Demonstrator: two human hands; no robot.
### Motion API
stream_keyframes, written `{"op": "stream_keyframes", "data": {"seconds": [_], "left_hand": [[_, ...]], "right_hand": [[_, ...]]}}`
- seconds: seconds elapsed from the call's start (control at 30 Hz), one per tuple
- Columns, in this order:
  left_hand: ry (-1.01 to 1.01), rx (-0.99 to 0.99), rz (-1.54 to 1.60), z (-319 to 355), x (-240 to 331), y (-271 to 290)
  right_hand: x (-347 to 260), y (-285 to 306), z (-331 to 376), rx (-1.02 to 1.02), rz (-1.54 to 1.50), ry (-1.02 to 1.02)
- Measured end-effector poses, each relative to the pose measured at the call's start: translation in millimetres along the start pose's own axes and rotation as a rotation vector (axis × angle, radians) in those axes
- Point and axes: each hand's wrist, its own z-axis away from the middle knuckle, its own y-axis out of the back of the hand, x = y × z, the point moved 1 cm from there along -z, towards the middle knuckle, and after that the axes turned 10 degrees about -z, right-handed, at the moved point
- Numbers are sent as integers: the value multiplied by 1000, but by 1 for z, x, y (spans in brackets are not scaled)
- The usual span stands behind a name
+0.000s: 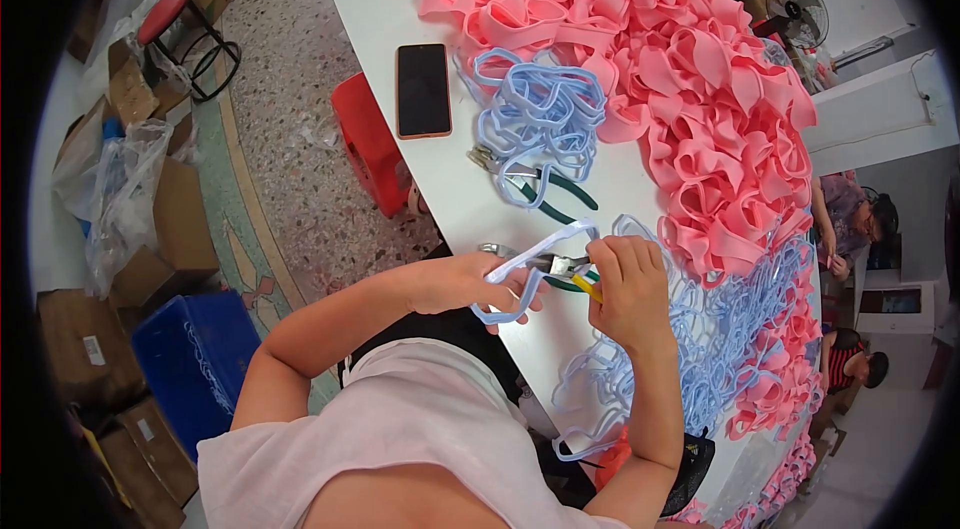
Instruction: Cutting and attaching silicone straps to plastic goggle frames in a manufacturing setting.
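Observation:
A loop of light blue strap [530,251] runs between my hands above the table's near edge. My left hand [465,285] is closed on its left part, fingers curled around the band. In my right hand [630,291] are pliers with a yellow handle [588,287]; their metal head points left toward the strap. Whether the jaws bite the strap is too small to tell. Partly hidden under the strap, another metal tool tip and green handle show. Farther off, green-handled pliers [568,191] lie beside a bundle of light blue straps [540,109].
A large heap of pink fabric loops [690,99] covers the table's far right, with tangled blue straps [690,339] at right. A phone [424,91] lies near the left edge. Beyond are a red stool [368,144], a blue bin [195,364] and cardboard boxes. Other people sit at right.

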Motion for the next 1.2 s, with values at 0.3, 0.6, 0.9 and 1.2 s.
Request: {"op": "stream_keyframes", "data": {"seconds": [0.3, 0.6, 0.9, 1.2], "left_hand": [[64, 0, -62, 5, 14, -1], [108, -52, -125, 2, 13, -5], [181, -131, 41, 3, 18, -5], [95, -40, 226, 24, -1, -1]], "right_hand": [[-3, 4, 1, -16, 130, 119], [-5, 6, -2, -50, 212, 129], [-3, 6, 1, -60, 217, 154], [2, -21, 5, -139, 76, 100]]}}
